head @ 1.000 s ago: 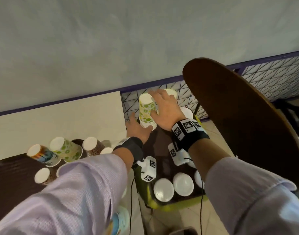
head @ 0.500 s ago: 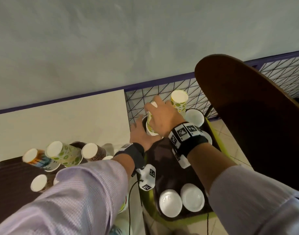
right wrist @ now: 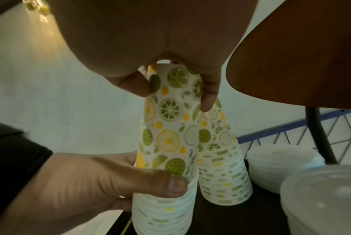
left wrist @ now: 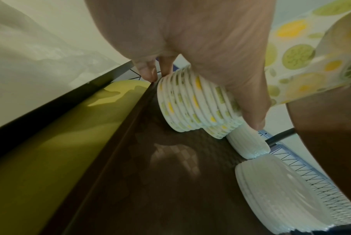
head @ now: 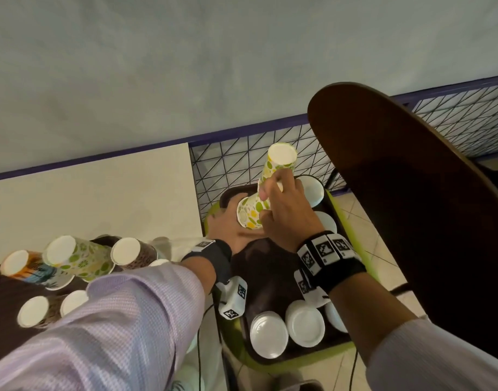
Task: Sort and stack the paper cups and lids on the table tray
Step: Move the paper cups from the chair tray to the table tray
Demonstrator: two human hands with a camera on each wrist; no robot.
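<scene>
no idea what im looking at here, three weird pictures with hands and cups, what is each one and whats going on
No machine here: a person wears three cameras, one on the head and one on each wrist. The head view looks down at both arms. The two wrist views look along each hand from below, so palms fill the top.

On a dark tray sit stacks of white lids and two upside-down stacks of lemon-print cups. The left hand grips the base of the near cup stack, thumb across its rims. The right hand pinches the top cup of that stack between thumb and fingers. The second cup stack stands just behind. More cups wait on another tray to the left.
</scene>
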